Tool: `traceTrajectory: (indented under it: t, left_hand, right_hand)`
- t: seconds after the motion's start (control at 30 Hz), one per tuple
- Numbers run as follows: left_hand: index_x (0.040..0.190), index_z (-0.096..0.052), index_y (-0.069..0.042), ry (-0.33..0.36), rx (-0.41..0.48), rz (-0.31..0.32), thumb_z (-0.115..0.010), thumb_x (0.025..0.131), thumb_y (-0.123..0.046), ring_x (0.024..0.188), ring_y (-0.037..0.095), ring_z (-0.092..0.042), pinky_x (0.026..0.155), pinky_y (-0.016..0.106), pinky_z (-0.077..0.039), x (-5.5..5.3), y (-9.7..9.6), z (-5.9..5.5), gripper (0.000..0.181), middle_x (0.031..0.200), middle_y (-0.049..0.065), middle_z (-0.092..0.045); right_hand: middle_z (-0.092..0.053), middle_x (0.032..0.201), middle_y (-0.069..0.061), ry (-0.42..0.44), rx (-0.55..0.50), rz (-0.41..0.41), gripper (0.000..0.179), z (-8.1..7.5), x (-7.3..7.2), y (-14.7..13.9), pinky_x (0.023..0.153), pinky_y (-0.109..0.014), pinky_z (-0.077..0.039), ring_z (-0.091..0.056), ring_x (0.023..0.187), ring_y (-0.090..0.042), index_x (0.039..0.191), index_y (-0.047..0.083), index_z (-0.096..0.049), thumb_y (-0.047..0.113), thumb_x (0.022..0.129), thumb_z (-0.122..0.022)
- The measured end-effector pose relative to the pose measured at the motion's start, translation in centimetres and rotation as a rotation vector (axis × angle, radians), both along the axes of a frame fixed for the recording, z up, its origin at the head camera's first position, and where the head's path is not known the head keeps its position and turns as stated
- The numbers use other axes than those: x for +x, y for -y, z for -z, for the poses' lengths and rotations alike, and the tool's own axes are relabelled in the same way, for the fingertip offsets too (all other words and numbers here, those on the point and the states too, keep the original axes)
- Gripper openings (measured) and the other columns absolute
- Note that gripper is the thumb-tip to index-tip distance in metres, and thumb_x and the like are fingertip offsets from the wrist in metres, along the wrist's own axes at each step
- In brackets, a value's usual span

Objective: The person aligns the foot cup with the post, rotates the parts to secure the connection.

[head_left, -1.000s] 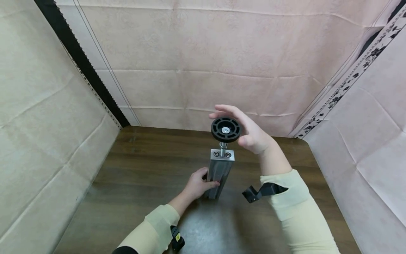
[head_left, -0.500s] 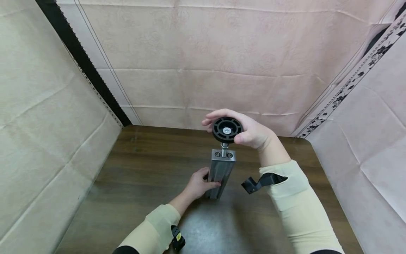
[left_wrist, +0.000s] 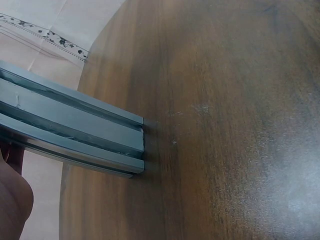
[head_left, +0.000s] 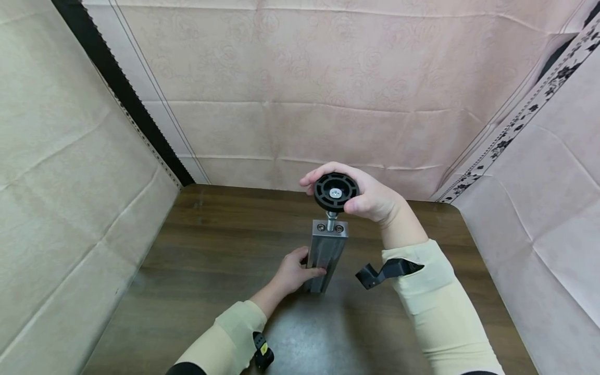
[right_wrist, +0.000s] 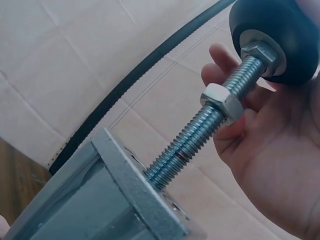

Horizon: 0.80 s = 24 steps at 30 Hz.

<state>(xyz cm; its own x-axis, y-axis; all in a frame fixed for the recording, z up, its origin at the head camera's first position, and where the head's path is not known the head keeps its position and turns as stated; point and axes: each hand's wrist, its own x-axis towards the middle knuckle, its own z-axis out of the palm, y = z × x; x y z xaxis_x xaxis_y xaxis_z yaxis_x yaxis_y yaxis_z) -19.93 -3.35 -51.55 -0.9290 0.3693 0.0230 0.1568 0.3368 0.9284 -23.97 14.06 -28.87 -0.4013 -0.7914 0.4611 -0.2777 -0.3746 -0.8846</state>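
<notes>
An aluminium profile (head_left: 322, 258) stands on end on the wooden table, its grooved sides also showing in the left wrist view. My left hand (head_left: 289, 274) grips it low down, thumb across the near face. Bolted to its top is an end plate (right_wrist: 135, 185), from which rises the threaded stud (right_wrist: 192, 132) of a levelling foot (head_left: 325, 200). A hex nut (right_wrist: 222, 104) sits partway along that stud, with bare thread below it. My right hand (head_left: 377, 195) holds the foot's round black pad by its rim, thumb on the near side and fingers round the back.
The brown wooden table (head_left: 225, 245) has rounded far corners. Pale cloth screens (head_left: 328, 78) rise behind it and on both sides. A black strip (head_left: 131, 104) runs down the left corner, and a floral border (head_left: 520, 122) the right one.
My right hand has closed in on the black pad, reaching further left round it and bringing the thumb against its rim. The left hand and the profile stay essentially where they were.
</notes>
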Motion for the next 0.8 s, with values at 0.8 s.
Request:
traceTrajectory:
  t: [0.8]
  left_hand:
    - [0.118, -0.062, -0.019, 0.034, 0.004, -0.020, -0.076, 0.076, -0.040, 0.108, 0.021, -0.055, 0.089, 0.044, -0.045, 0.0, -0.1, 0.1, 0.048, 0.113, -0.002, -0.060]
  right_hand:
    - [-0.054, 0.121, -0.009, -0.018, -0.218, 0.568, 0.057, 1.9, 4.0, 1.0, 0.076, -0.022, -0.046, -0.052, 0.096, -0.014, 0.119, 0.014, -0.052, 0.036, 0.074, -0.079]
